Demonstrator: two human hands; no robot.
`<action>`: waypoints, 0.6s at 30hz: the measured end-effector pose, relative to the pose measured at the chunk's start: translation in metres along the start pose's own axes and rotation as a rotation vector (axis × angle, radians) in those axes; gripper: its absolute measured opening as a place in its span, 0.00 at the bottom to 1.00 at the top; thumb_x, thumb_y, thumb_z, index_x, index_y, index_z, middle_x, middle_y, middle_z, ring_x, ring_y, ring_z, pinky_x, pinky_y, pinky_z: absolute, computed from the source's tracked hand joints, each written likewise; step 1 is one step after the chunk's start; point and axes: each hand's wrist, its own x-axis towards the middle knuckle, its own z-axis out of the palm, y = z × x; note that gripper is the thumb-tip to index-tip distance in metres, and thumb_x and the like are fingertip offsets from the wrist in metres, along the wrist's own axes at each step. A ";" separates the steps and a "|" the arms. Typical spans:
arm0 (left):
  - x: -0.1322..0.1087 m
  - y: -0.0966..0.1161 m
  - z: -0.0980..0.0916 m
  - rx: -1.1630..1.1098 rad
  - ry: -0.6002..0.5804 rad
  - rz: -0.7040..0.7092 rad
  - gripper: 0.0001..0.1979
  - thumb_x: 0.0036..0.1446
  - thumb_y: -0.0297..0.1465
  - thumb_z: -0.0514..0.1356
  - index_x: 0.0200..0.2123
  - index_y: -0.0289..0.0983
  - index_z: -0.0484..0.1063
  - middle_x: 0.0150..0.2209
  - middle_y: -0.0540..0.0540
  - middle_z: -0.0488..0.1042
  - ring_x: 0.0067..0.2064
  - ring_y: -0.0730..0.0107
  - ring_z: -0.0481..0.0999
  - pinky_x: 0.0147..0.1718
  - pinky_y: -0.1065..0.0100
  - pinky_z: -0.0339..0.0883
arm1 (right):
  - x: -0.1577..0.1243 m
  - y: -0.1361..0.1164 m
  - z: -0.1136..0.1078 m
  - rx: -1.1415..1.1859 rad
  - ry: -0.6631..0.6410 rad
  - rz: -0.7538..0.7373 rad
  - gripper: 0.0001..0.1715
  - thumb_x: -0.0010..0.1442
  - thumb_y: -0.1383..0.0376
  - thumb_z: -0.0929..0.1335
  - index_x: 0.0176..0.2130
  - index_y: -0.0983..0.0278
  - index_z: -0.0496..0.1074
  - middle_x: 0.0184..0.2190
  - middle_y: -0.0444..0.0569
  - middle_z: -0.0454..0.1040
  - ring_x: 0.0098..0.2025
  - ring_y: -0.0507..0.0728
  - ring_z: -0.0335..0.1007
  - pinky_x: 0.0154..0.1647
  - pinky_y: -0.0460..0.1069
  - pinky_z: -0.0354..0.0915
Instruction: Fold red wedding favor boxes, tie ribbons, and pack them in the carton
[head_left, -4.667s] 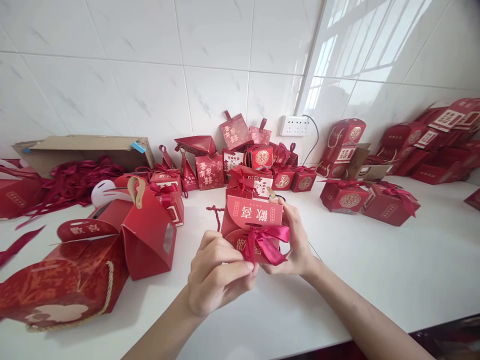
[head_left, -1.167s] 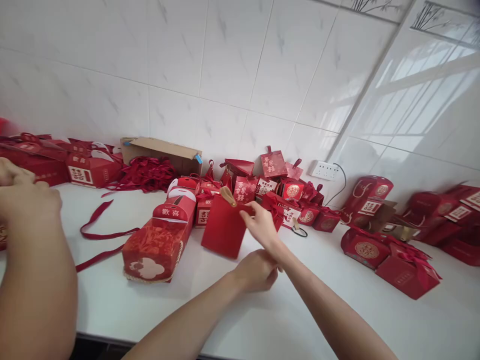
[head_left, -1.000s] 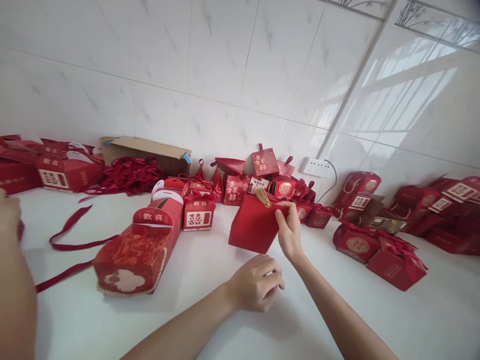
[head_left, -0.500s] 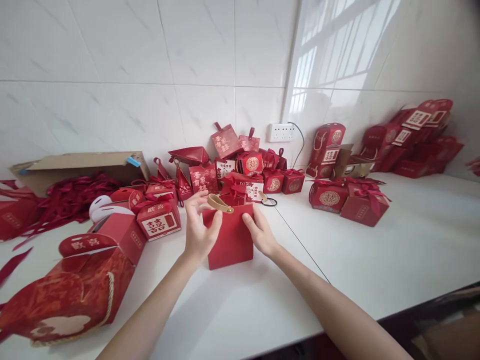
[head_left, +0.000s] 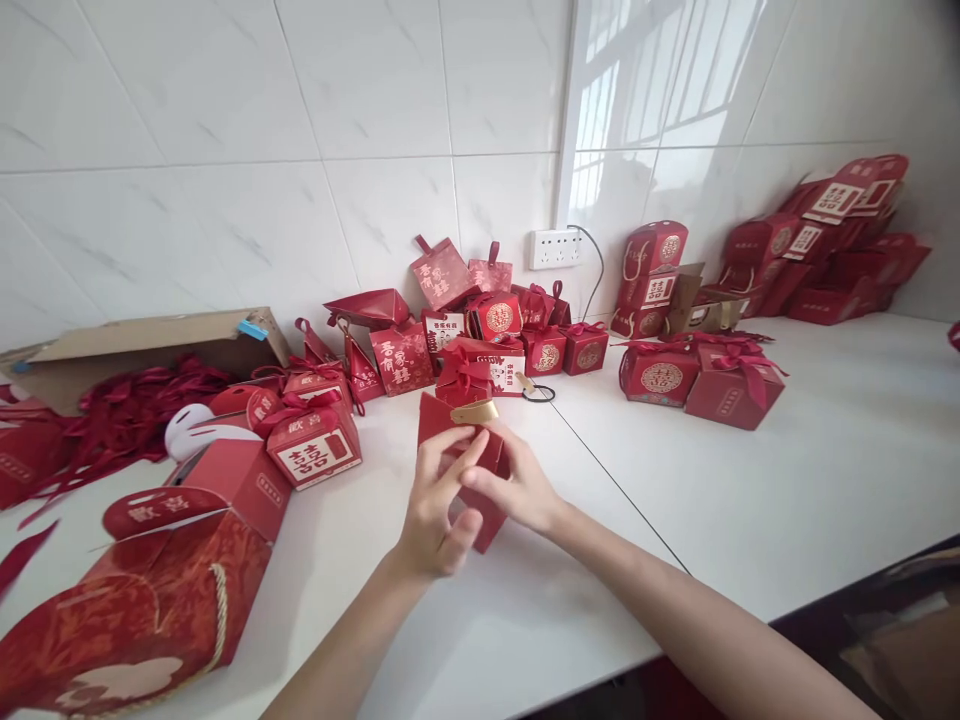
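A red gift box (head_left: 437, 418) stands on the white tabletop in front of me, turned with a corner toward me. Its gold-tan strap handle (head_left: 474, 412) lies across the top. My left hand (head_left: 444, 500) is against the near side of the box, fingertips just below the strap, thumb held apart. My right hand (head_left: 525, 485) grips the box at its right side, its fingers up by the strap and its thumb reaching across to my left fingers. Both hands partly hide the box. Behind it sits a small red box with a bow (head_left: 463, 372).
Left are a large red box with a rope handle (head_left: 217, 610), a double-happiness box (head_left: 315, 455) and a carton (head_left: 150, 340) with red ribbons (head_left: 150, 405). More red boxes (head_left: 660, 380) stand right. A black ring tag (head_left: 538, 394) lies near a power strip (head_left: 555, 249).
The box has turned so a corner faces me. My left hand has moved right and lower, my right hand has come inward, and the two now meet at its front. The view has shifted slightly.
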 end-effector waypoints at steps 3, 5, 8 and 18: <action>0.009 -0.003 -0.010 0.198 0.150 -0.013 0.12 0.62 0.33 0.53 0.45 0.40 0.73 0.51 0.41 0.63 0.49 0.61 0.69 0.41 0.63 0.68 | 0.002 -0.010 -0.003 0.013 0.063 0.064 0.18 0.61 0.51 0.64 0.37 0.63 0.70 0.35 0.49 0.72 0.38 0.57 0.70 0.40 0.52 0.68; 0.018 -0.004 -0.018 0.315 0.209 0.011 0.03 0.57 0.29 0.59 0.35 0.40 0.72 0.49 0.44 0.66 0.49 0.61 0.70 0.43 0.62 0.66 | 0.002 -0.016 -0.004 0.016 0.054 0.054 0.16 0.63 0.54 0.63 0.35 0.63 0.70 0.33 0.48 0.72 0.36 0.56 0.70 0.39 0.51 0.68; 0.033 0.000 -0.029 0.313 0.153 -0.008 0.10 0.53 0.34 0.64 0.37 0.40 0.68 0.44 0.45 0.72 0.47 0.60 0.73 0.47 0.57 0.65 | 0.001 -0.021 -0.005 -0.013 0.010 -0.004 0.14 0.64 0.56 0.61 0.36 0.62 0.70 0.34 0.48 0.73 0.37 0.56 0.70 0.42 0.52 0.68; 0.042 0.011 -0.029 -0.004 0.208 -0.320 0.07 0.56 0.28 0.61 0.30 0.38 0.64 0.26 0.55 0.70 0.28 0.79 0.75 0.29 0.77 0.71 | -0.001 -0.022 -0.005 0.058 -0.004 0.084 0.14 0.63 0.56 0.62 0.34 0.63 0.68 0.30 0.47 0.72 0.28 0.53 0.69 0.27 0.47 0.65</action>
